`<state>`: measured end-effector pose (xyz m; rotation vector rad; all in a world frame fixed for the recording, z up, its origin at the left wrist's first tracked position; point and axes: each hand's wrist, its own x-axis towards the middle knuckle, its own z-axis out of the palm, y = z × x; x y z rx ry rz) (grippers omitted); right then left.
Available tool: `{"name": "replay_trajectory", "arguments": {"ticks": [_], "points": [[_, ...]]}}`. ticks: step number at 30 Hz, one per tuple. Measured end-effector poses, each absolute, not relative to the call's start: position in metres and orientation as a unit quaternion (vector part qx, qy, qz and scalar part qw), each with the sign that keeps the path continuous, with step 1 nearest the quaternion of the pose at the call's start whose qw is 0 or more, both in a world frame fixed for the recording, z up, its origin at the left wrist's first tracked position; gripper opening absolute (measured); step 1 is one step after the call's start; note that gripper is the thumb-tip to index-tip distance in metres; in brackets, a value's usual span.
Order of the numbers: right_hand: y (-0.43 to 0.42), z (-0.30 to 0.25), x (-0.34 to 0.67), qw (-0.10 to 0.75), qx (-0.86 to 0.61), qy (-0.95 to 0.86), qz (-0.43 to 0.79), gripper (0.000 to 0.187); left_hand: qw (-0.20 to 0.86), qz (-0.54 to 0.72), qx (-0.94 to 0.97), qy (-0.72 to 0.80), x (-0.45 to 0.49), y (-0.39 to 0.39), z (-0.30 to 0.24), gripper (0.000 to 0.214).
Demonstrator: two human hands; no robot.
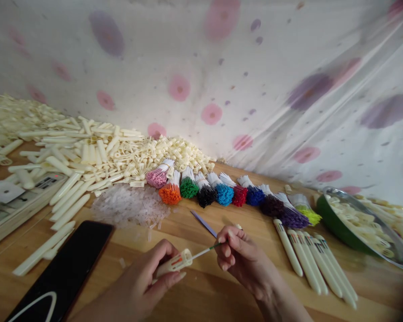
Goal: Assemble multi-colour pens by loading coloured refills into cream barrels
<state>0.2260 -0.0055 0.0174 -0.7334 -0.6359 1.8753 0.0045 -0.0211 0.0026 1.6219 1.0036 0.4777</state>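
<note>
We hold a cream pen barrel [173,264] low in the middle of the view, just above the wooden table [204,295]. Our left hand [144,281] is wrapped around its body, fingers and thumb clenched on it. The barrel lies nearly level with its long axis running left to right. Its open mouth faces right and tips slightly up, and a bit of orange and red shows inside.

A thin refill [204,252] with a green end lines up on that same axis. One end is at the mouth of the barrel. The other is pinched between the thumb and fingertips of our right hand [238,255], with the other fingers curled in.

As we judge it, this barrel is only partly filled: some colours are in and the green one is at the opening.

Just right of our hands lie a few finished pens [309,264], side by side. Beyond them is a green bowl [332,223] of cream parts.

Much looks left to do. A row of refill bundles [221,193] in many colours stands behind our hands. A big heap of empty barrels [70,152] spreads across the left, with a small pile of clear bits [127,205] near it. A loose purple refill [204,223] lies between the bundles and our hands, and a dark phone [67,268] rests at lower left.
</note>
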Motion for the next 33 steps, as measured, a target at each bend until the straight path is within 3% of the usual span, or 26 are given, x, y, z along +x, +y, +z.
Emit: {"name": "replay_trajectory", "arguments": {"ticks": [33], "points": [[-0.014, 0.013, 0.213, 0.461, -0.352, -0.270, 0.769, 0.026, 0.541, 0.162, 0.699, 0.439, 0.010, -0.018, 0.017, 0.017]]}}
